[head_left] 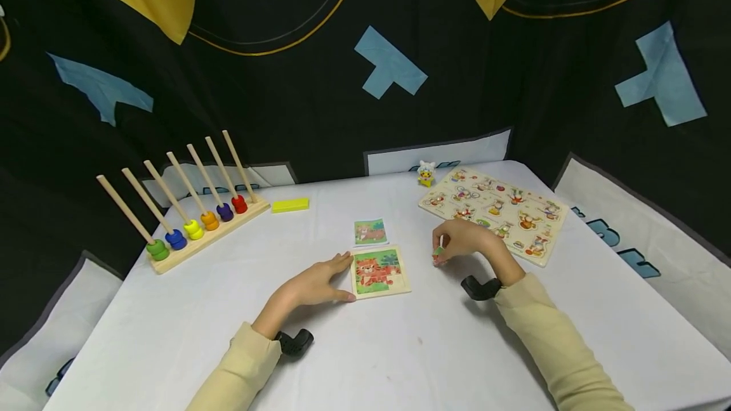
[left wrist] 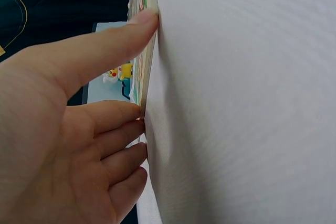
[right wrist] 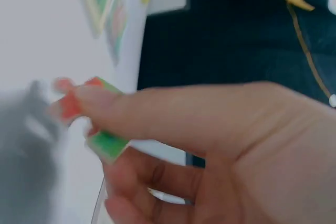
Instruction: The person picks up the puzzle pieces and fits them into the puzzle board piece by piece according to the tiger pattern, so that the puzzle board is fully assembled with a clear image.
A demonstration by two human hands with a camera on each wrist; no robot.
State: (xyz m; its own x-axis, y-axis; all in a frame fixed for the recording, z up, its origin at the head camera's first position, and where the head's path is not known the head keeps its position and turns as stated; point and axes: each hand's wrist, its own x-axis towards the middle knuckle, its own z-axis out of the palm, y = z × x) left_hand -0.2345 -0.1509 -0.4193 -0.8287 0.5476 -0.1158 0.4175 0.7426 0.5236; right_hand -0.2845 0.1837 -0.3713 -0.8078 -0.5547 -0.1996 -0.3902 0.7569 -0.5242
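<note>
A small framed jigsaw puzzle [head_left: 377,271] with a red tiger on green lies in front of me, pale bare wood showing at its lower right. My left hand [head_left: 316,282] touches its left edge, thumb at the near corner and fingertips along the side; the left wrist view shows the thumb [left wrist: 118,40] and straight fingers against the frame. Right of the puzzle, my right hand [head_left: 459,240] pinches a red and green jigsaw piece [right wrist: 107,142] between thumb and fingers, above the table. A picture card [head_left: 370,232] with a similar animal lies just beyond the puzzle.
A wooden peg stand [head_left: 214,231] with colored rings stands at the left, near a yellow block [head_left: 290,205]. At the back right lies a wooden picture board [head_left: 491,208], with a small yellow and white figurine [head_left: 426,174] beside it. A dark curtain hangs behind the white table.
</note>
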